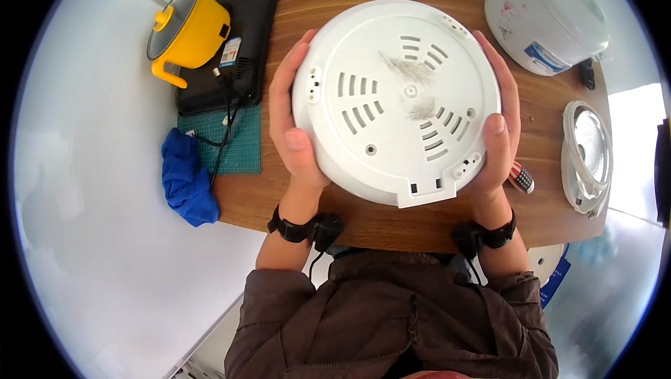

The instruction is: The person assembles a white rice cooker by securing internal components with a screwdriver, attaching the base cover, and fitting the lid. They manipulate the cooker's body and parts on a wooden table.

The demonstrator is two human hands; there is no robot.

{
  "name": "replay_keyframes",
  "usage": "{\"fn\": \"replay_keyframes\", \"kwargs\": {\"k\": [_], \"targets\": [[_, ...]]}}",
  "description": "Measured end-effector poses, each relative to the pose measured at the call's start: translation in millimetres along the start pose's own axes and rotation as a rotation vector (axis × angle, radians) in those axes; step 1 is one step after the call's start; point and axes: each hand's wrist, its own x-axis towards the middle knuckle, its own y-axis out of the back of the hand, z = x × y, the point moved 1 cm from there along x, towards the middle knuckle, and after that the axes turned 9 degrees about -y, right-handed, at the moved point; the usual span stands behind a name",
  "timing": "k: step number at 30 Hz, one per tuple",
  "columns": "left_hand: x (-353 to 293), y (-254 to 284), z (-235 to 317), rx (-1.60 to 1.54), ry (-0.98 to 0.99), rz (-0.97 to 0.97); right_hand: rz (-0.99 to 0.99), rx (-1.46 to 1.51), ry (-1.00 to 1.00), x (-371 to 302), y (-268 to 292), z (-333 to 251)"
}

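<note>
A: How are the hands set?

B: Both hold one thing between them, a broad white round plastic base (397, 103) with slotted vents and dark smudges near its centre. The left hand (285, 124) cups its left rim; the right hand (504, 124) cups the right rim.

A: And the fingers and thumbs?

B: Each hand curves along the side, fingers pointing toward the far edge of the table. Both thumbs lie on the side that faces up, their tips bent inward. I cannot tell how far the fingers reach underneath.

A: The forearms?

B: They come in over the near edge, roughly parallel, a black strap around each wrist, brown sleeves pushed back.

A: Where exactly is the base?

B: Over the middle of the wood-grained brown table (251, 201), its squared lip toward the near edge. Whether it touches the wood is hidden.

A: What lies around it?

B: Toward the far left corner, a yellow pot with a clear lid (199, 30) on a flat black panel (262, 23). A crumpled blue cloth (185, 180) lies at the near left corner. A glossy white lidded pot (538, 19) stands at the far right corner.
</note>
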Motion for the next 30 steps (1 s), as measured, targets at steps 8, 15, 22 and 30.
{"fn": "replay_keyframes", "kwargs": {"k": [8, 15, 22, 30], "targets": [[3, -2, 2, -0.012, 0.032, -0.008, 0.054, -0.116, 0.018, -2, -2, -5], [5, 0, 2, -0.008, 0.059, -0.034, 0.026, -0.066, 0.016, 1, 3, 1], [7, -16, 9, -0.044, 0.07, 0.041, 0.024, -0.029, 0.017, 0, 0, 1], [9, -19, 10, -0.047, 0.102, 0.089, 0.019, -0.127, 0.049, -4, 6, 0]]}}
